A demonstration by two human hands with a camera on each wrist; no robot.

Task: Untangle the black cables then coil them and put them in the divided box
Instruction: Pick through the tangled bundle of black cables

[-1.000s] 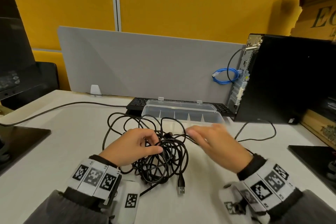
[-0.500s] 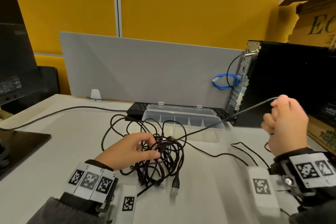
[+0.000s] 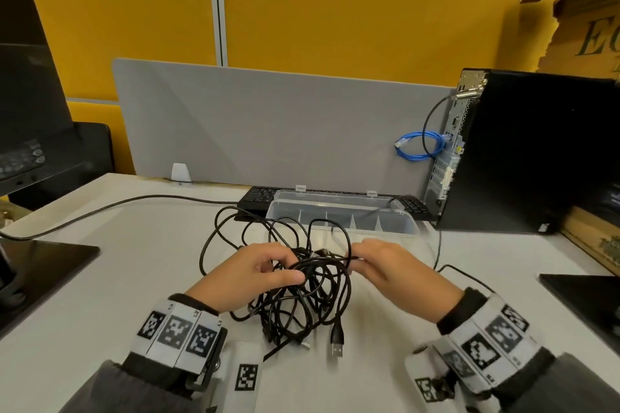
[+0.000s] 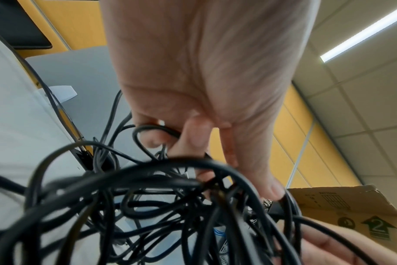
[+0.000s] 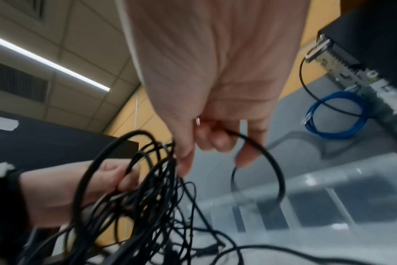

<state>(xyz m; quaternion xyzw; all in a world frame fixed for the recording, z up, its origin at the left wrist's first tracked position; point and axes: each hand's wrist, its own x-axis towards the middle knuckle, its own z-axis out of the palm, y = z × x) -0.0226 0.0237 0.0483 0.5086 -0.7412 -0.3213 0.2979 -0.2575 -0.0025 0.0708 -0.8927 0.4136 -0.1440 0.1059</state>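
Note:
A tangle of black cables point(image 3: 302, 298) lies on the white desk in front of me, with a USB plug point(image 3: 336, 342) hanging at its near edge. My left hand point(image 3: 255, 275) grips the knot from the left, fingers curled round several strands point(image 4: 161, 130). Coming in from the right, my right hand point(image 3: 385, 265) pinches one black strand point(image 5: 256, 143) at the tangle's top. One loose strand point(image 3: 459, 271) trails off right behind that wrist. The clear divided box point(image 3: 342, 216) stands open just beyond the tangle.
A black keyboard point(image 3: 258, 196) lies behind the box against the grey divider point(image 3: 268, 127). A black computer tower point(image 3: 536, 151) with a blue cable coil point(image 3: 419, 147) stands at the right. Black monitor bases point(image 3: 43, 255) sit left and right. A separate black cable point(image 3: 134, 203) crosses the desk's left.
My right hand, which had pulled a strand up and out to the right, has come back down to the tangle and pinches a strand there. The left hand has stayed on the knot.

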